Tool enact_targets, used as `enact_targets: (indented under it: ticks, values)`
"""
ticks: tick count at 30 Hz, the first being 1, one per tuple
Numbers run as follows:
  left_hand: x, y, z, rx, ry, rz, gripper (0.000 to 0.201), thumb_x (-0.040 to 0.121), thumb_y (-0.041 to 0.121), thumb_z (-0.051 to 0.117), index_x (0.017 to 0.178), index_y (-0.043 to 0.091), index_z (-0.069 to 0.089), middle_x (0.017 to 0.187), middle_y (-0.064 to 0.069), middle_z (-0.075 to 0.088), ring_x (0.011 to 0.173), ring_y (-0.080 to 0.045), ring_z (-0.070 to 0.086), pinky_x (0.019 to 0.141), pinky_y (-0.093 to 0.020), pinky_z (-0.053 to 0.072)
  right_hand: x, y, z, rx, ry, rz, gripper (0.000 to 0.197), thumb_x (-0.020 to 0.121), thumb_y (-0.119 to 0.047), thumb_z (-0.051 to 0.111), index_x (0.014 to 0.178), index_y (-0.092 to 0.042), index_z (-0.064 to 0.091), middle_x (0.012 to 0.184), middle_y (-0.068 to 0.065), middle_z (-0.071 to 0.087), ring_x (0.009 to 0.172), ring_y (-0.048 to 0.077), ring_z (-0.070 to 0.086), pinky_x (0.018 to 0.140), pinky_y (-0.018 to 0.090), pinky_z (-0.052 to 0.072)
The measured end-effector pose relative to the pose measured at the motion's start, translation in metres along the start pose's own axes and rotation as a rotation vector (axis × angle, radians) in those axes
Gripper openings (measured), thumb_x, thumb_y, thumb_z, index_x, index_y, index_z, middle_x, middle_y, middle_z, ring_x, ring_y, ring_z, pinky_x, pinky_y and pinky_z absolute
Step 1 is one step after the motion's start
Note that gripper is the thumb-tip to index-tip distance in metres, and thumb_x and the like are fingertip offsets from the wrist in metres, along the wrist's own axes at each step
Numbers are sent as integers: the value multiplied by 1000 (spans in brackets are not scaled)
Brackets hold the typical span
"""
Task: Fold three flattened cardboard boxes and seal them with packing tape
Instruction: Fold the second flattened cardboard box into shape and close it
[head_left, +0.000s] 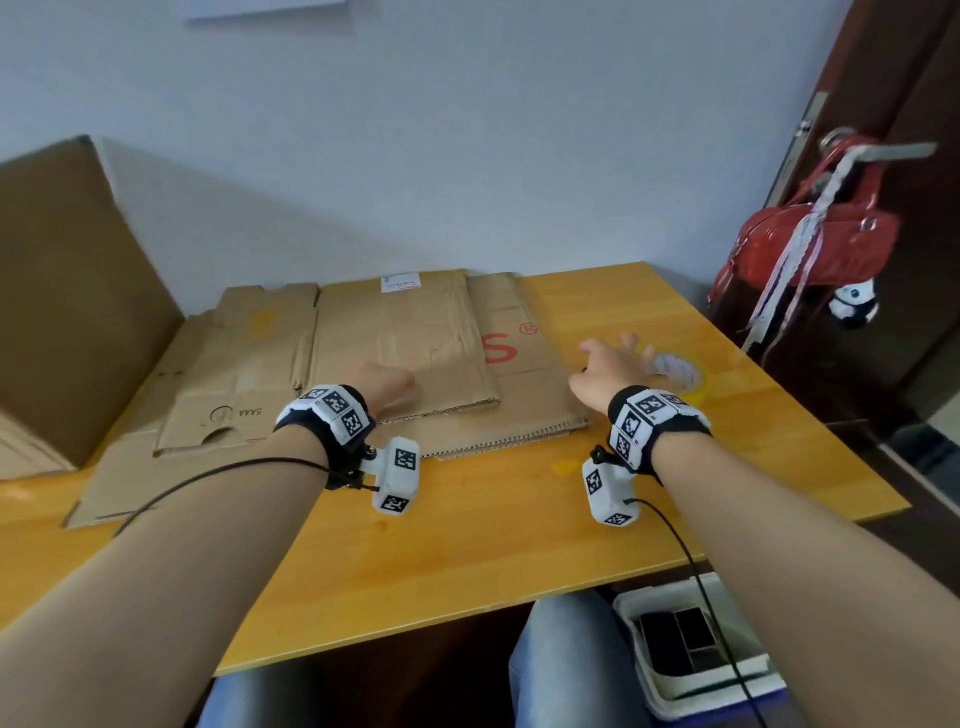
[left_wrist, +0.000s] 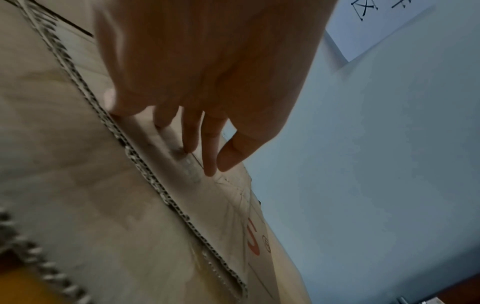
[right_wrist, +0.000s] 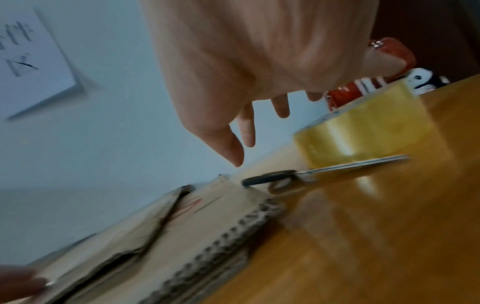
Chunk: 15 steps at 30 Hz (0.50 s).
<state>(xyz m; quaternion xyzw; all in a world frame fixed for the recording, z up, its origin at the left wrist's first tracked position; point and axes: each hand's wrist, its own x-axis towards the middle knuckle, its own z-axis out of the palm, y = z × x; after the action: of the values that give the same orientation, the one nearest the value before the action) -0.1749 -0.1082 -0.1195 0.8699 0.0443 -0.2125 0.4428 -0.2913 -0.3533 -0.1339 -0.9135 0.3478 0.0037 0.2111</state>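
Note:
Flattened cardboard boxes lie overlapping at the back of the yellow table (head_left: 467, 530): one with a cut-out flap at left (head_left: 244, 353), one with a white label in the middle (head_left: 400, 332), and under it one printed with a red S (head_left: 519, 353). My left hand (head_left: 389, 382) rests with straight fingers (left_wrist: 210, 164) on the middle box near its front edge. My right hand (head_left: 608, 364) hovers open, fingers spread (right_wrist: 249, 139), just right of the boxes. A clear tape roll (right_wrist: 363, 131) and scissors (right_wrist: 324, 170) lie under and beyond it.
A large brown carton (head_left: 67, 291) stands against the wall at left. A red handbag (head_left: 810, 244) hangs on the dark door at right. A white bin (head_left: 691, 654) sits on the floor under the table's front right edge.

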Motion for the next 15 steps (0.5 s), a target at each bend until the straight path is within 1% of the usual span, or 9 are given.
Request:
enact_targets:
  ticks: [2, 4, 6, 8, 9, 11, 13, 14, 15]
  values:
    - [-8, -9, -6, 10, -12, 16, 19, 95, 15, 64, 105, 0, 64, 113, -14, 59, 86, -23, 55, 79, -35, 44, -17, -23, -3, 93, -28, -102, 49, 90, -29, 59, 138, -37, 52, 157, 7, 24, 146, 37, 15, 116, 61, 23]
    - [-14, -23, -16, -13, -55, 37, 27, 93, 20, 67, 115, 6, 69, 124, -9, 63, 110, -26, 57, 97, -38, 45, -31, -45, -2, 238, -85, -214, 42, 94, -29, 61, 135, -30, 58, 153, 6, 40, 143, 31, 30, 117, 48, 27]
    - [-22, -37, -26, -108, -137, 55, 25, 95, 16, 61, 118, 12, 71, 133, -6, 62, 126, -24, 52, 111, -39, 38, -46, -63, 4, 515, -159, -256, 35, 97, -21, 61, 131, -20, 63, 144, 2, 54, 130, 21, 50, 109, 34, 38]
    - [-26, -51, -35, -264, -175, 64, 24, 98, 7, 53, 112, 14, 70, 133, -6, 62, 129, -22, 52, 114, -42, 39, -59, -78, 14, 862, -274, -199, 26, 98, -12, 58, 123, -17, 66, 132, 6, 64, 112, 21, 64, 97, 34, 51]
    - [-30, -58, -43, -333, -156, 54, 23, 99, 7, 51, 111, 14, 70, 129, -6, 64, 125, -21, 55, 110, -44, 44, -66, -88, 20, 1016, -354, -157, 22, 99, -11, 57, 119, -16, 66, 125, 9, 67, 105, 25, 69, 93, 37, 56]
    - [-34, -73, -57, -464, -119, 12, 21, 99, 9, 54, 115, 9, 67, 117, -8, 68, 105, -21, 64, 89, -39, 57, -74, -102, 36, 1164, -473, -103, 19, 101, -13, 57, 119, -15, 64, 114, 10, 72, 99, 32, 73, 91, 44, 58]
    - [-38, -92, -69, -587, -76, -40, 21, 98, 6, 54, 117, 4, 63, 107, -11, 68, 91, -21, 66, 67, -33, 57, -80, -115, 57, 1202, -550, -74, 20, 101, -17, 58, 120, -14, 62, 109, 10, 74, 98, 34, 73, 88, 44, 58]
    - [-38, -99, -73, -654, -62, -67, 20, 97, 2, 53, 115, 2, 62, 109, -12, 67, 93, -22, 67, 65, -32, 57, -82, -120, 67, 1210, -574, -58, 21, 101, -19, 58, 120, -13, 62, 107, 10, 74, 97, 34, 73, 86, 43, 59]
    - [-38, -106, -76, -715, -61, -93, 19, 97, 0, 51, 114, 0, 60, 114, -14, 66, 99, -24, 67, 70, -34, 57, -84, -123, 77, 1217, -595, -37, 22, 101, -20, 58, 120, -11, 61, 104, 10, 75, 94, 33, 73, 84, 40, 59]
